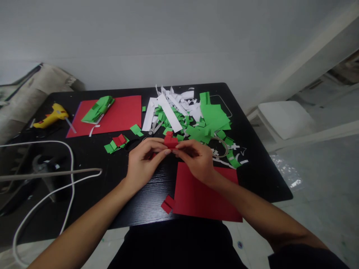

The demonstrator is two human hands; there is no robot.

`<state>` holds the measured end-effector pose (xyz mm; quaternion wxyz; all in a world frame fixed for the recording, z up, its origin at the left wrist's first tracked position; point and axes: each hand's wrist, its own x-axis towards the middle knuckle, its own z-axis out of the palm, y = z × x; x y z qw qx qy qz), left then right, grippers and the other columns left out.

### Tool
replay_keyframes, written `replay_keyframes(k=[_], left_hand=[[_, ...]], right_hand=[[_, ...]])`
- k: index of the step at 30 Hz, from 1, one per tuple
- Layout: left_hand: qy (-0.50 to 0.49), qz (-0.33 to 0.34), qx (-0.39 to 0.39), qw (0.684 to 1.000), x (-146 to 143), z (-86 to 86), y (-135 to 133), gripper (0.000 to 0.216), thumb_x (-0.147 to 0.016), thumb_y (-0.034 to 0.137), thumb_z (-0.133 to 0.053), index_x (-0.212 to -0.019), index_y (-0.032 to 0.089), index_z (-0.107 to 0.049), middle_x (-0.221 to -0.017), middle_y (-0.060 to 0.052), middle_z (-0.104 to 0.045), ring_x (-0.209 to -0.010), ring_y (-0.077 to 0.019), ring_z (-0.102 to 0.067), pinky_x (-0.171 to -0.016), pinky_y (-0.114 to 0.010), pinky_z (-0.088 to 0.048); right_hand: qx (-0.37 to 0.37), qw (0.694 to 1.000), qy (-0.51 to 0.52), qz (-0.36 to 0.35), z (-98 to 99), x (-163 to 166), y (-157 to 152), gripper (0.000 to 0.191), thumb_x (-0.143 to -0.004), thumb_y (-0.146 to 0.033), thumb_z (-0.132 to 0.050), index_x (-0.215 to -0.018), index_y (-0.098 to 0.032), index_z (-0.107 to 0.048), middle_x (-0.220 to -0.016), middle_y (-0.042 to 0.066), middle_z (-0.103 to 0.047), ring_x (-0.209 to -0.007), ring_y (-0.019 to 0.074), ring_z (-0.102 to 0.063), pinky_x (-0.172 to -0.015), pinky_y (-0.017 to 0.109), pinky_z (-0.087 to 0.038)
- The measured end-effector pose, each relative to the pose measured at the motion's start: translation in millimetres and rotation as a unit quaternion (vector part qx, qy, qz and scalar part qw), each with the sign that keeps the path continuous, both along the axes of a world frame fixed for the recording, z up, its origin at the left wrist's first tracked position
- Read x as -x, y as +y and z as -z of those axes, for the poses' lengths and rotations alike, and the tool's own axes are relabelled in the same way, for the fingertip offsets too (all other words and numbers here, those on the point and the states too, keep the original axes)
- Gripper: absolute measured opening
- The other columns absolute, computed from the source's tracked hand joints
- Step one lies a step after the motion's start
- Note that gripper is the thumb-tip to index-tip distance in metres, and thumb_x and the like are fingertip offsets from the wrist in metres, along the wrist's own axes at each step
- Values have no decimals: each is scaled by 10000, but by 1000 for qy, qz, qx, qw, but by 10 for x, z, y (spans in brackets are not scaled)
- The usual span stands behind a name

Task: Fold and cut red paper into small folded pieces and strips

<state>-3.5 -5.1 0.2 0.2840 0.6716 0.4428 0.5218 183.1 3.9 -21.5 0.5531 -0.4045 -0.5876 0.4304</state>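
Together, two bare hands grasp a small folded red paper piece [171, 142] above the near middle of a black wood-grained table [151, 186]. The left hand [144, 158] pinches its left side between thumb and fingers, and the right hand [198, 158] grips the right side likewise, thumb tips nearly meeting below it.

Beneath the right hand and forearm lies a flat red paper sheet [207, 198], with a smaller creased red paper square [167, 204] at its left edge. Just beyond the hands, long white paper strips [169, 112] spread over a heap of small green paper scraps [182, 118], with grey scissors [153, 130] beside it. To the right, a round beige ring [226, 150] encircles some white paper bits [215, 152]; whether all sit fully inside is unclear.

Farther left, a larger red sheet [126, 112] bears a folded green paper bundle [98, 108] and, at its near edge, a curled white strip [94, 129]. A yellow glue gun [53, 116] rests left of that sheet. Nearer the left hand, a little pile of green paper squares [111, 147] holds a red folded piece [120, 140] on top.
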Motion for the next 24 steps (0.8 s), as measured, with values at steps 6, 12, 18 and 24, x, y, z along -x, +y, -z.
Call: replay_keyframes(k=[6,12,18,24], left_hand=[[-76,-43,32,996,-42,31,4,221,-826,258,-864,-930,193,-681,-806,13,-747,-679,-118,-718,-645,-228,-602],[-16,-36,7,999,-4,47,-6,191,-886,242,-823,-1066,207,-770,-898,-17,-798,-759,-139,-749,-723,-261,-621],[63,-23,-58,996,16,17,-9,116,-902,197,-798,-1016,219,-801,-891,-20,-803,-748,-132,-721,-690,-259,-592],[-17,-13,37,999,-19,0,-3,104,-888,234,-786,-977,187,-759,-855,-19,-788,-693,-126,-722,-661,-241,-616]], right_hand=[[25,999,30,-10,23,15,4,273,-820,-362,-877,-987,-245,-694,-863,1,-791,-741,173,-763,-711,325,-661],[35,997,37,-51,0,8,16,282,-856,-336,-846,-1106,-264,-738,-971,15,-817,-865,188,-788,-826,359,-676],[42,997,53,-39,-30,12,24,117,-857,-296,-839,-956,-267,-783,-893,-3,-804,-773,160,-767,-760,325,-676],[44,997,37,-53,-19,9,28,141,-865,-359,-836,-951,-256,-789,-897,9,-801,-761,167,-761,-749,339,-682]])
